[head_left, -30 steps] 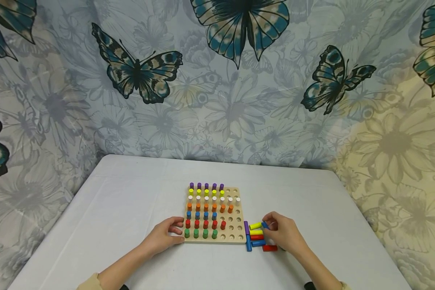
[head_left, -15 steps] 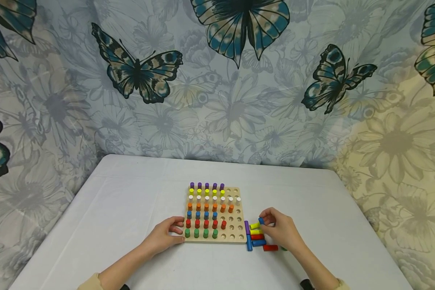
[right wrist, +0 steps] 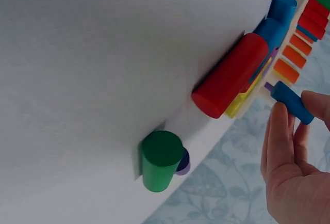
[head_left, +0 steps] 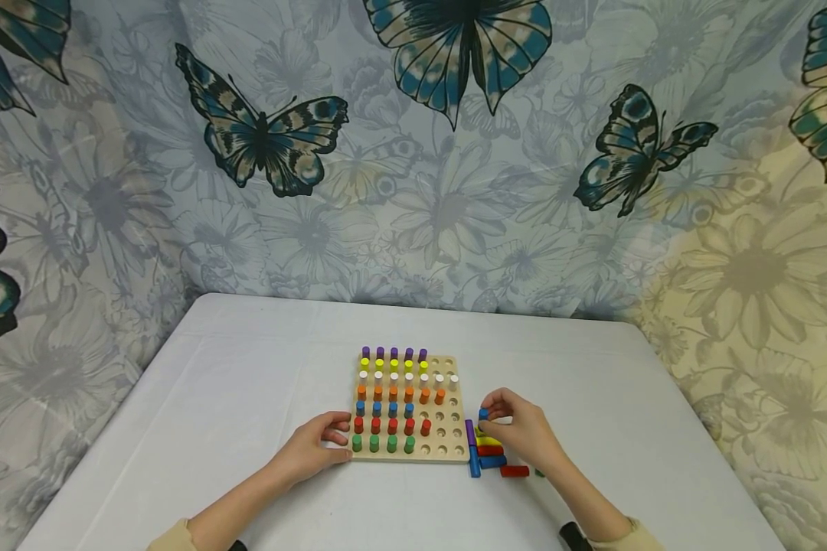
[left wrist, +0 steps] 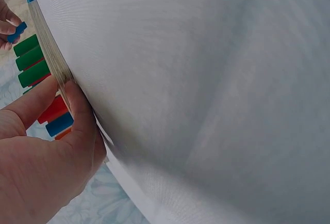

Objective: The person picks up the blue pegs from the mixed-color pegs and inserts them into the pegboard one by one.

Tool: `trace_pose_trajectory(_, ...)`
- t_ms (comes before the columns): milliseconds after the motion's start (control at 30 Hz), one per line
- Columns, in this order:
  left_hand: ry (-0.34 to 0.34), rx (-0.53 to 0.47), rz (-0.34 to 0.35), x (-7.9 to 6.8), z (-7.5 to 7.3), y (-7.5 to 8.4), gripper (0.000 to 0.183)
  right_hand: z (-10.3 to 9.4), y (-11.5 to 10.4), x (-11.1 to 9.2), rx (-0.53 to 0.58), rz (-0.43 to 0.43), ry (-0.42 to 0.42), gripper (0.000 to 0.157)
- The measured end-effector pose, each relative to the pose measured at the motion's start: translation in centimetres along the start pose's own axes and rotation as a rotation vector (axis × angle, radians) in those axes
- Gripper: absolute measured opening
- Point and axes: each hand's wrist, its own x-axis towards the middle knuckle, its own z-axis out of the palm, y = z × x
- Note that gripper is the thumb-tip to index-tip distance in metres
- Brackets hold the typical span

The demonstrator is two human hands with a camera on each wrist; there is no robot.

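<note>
A wooden pegboard (head_left: 448, 440) lies on the table with rows of upright coloured pegs: purple, yellow, white, orange, blue, red and green. Bare holes show on its right side. My left hand (head_left: 312, 442) grips the board's left edge near the front corner; in the left wrist view its thumb and a finger meet at that edge. Just right of the board, my right hand (head_left: 522, 430) pinches a blue peg (right wrist: 292, 102) between thumb and fingers, above the loose pegs. The blue peg is off the table and tilted in the right wrist view.
Loose pegs lie beside the board's right edge: a purple peg (head_left: 469, 432), yellow ones, a red peg (head_left: 514, 471) and blue ones. A green peg (right wrist: 161, 157) and a purple one lie nearer the right wrist. A patterned butterfly cloth (head_left: 413, 191) hangs behind the white table (head_left: 248, 367).
My right hand has lifted the blue peg from among the loose pegs and moved left toward the board, turning the peg more upright. My left hand stays on the board.
</note>
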Motion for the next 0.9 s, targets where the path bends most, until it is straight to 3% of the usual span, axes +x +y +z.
trace_pose_trajectory(333,-0.002,0.009,-0.015,0.1,0.1,-0.1,0.059,1.1,-1.3,0.7,0.04,-0.028,-0.019,0.025)
trace_pose_trajectory(900,0.002,-0.006,-0.002,0.0,0.0,0.0,0.06,3.1,-2.0,1.6,0.085,-0.144,-0.112,0.023)
